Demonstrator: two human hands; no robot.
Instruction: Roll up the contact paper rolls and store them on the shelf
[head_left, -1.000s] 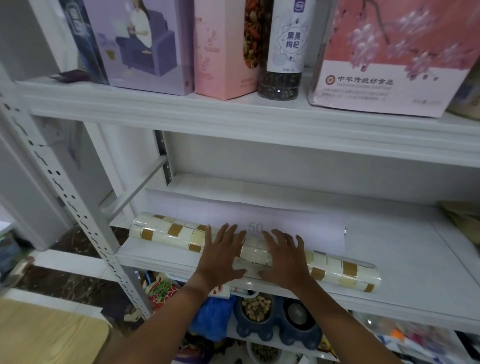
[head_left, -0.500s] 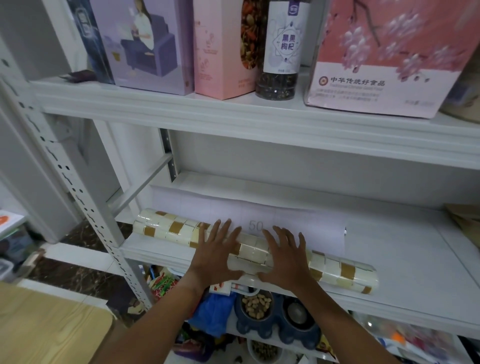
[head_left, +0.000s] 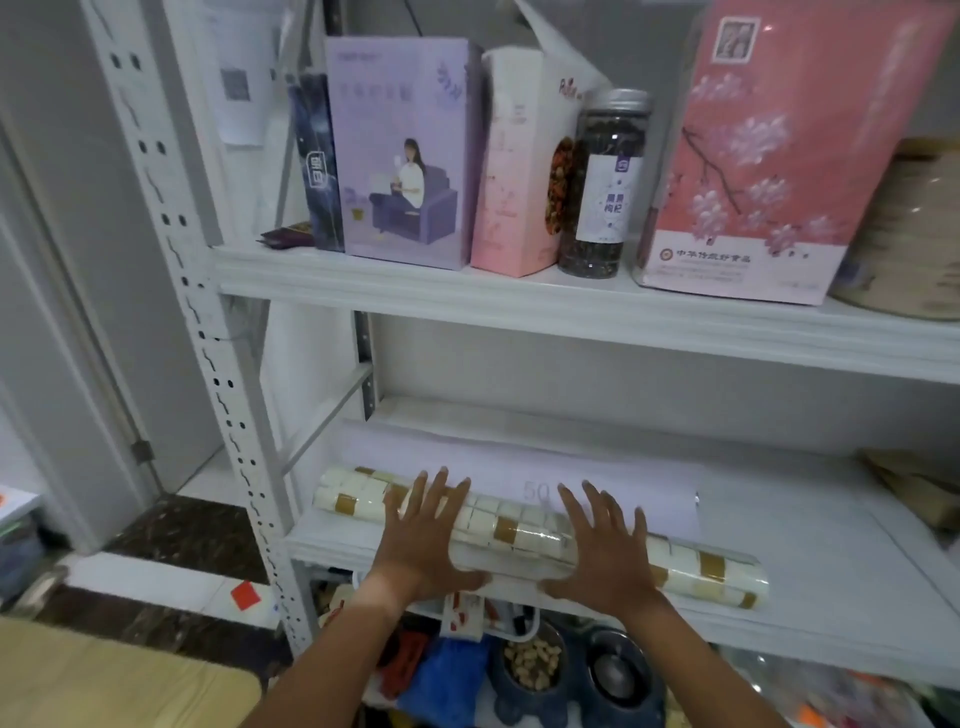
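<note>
A contact paper roll (head_left: 524, 530) with a cream and tan tile pattern lies across the front of the white middle shelf (head_left: 810, 561). Its unrolled white backing sheet (head_left: 613, 483), printed with "50", stretches flat behind it toward the shelf's back. My left hand (head_left: 423, 540) presses on the roll left of its middle, fingers straight and spread. My right hand (head_left: 605, 553) presses on it right of the middle in the same way. Both ends of the roll stick out beyond my hands.
The upper shelf carries a purple box (head_left: 400, 150), a pink carton (head_left: 519, 161), a jar (head_left: 605, 182) and a large pink blossom box (head_left: 774, 156). A perforated white upright (head_left: 208, 332) stands left. Below are pet bowls (head_left: 530, 670). A wooden surface (head_left: 104, 680) is at bottom left.
My hands have moved apart along the roll, the right one further right. The camera has tilted up and shows more of the upper shelf.
</note>
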